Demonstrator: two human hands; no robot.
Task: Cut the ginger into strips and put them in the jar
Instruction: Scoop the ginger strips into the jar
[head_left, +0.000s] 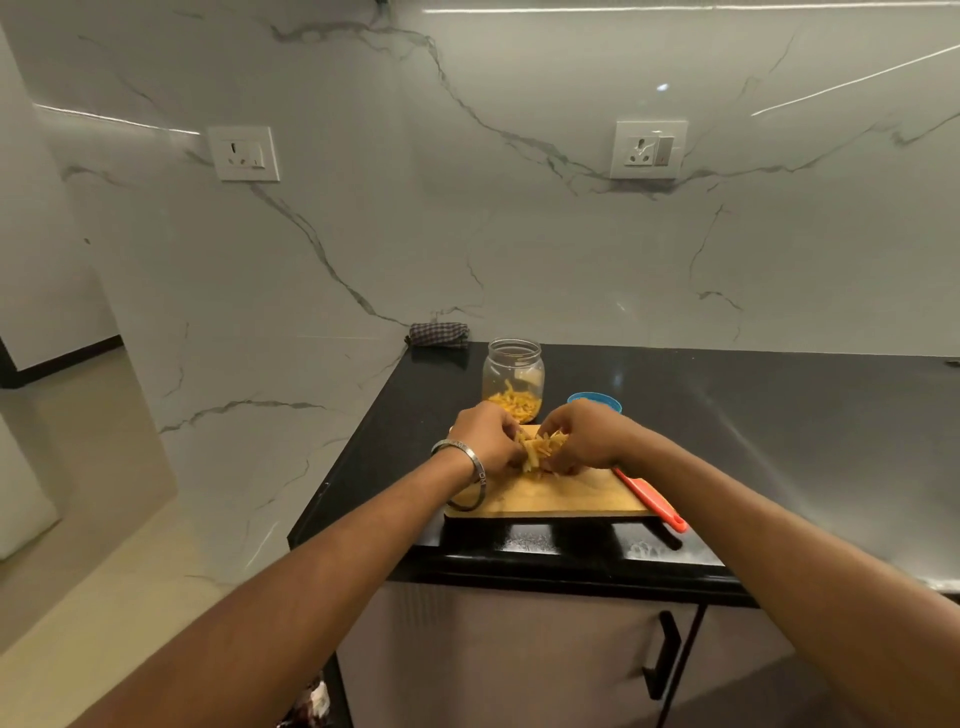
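My left hand (485, 441) and right hand (584, 439) cupped the ginger strips (540, 449) on the board (550, 493) — orange knife (649, 499) beside, jar (513, 379) and blue lid (595, 401) behind.

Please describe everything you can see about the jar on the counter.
The jar is clear, glass or plastic, with a round body and a wide threaded mouth. It stands upright and open, no lid on it, on the black counter just behind the cutting board. Yellow ginger strips fill its bottom. Neither hand touches it.
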